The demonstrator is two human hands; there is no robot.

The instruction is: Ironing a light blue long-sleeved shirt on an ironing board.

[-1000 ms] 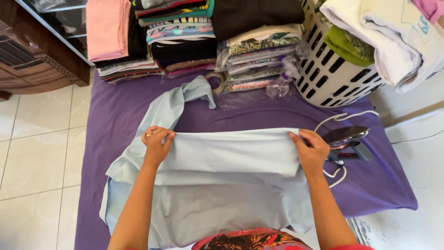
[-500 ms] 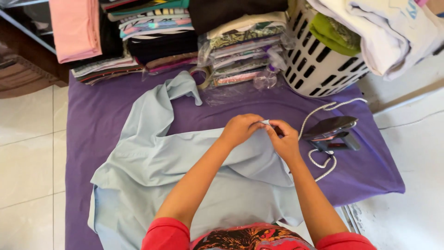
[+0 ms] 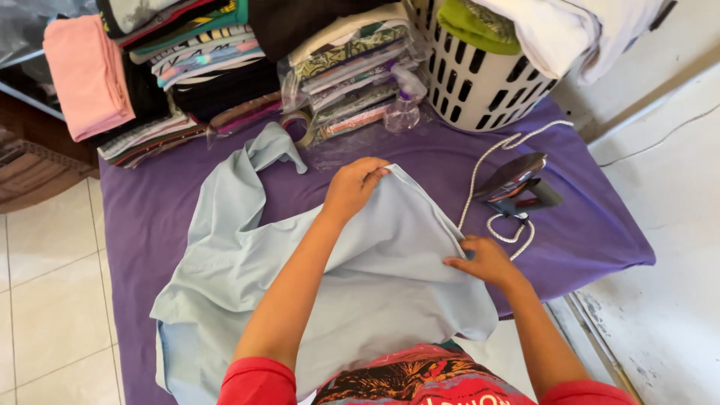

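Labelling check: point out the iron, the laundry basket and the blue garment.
iron [image 3: 516,182]: head view, on its dark body.
basket [image 3: 480,82]: head view, on its slotted white wall.
garment [image 3: 390,255]: head view, on the flat cloth between the hands.

Garment's [image 3: 247,270] near edge beyond frame bottom

Short red sleeves, bare forearms, red top with dark, orange and white printed pattern at front
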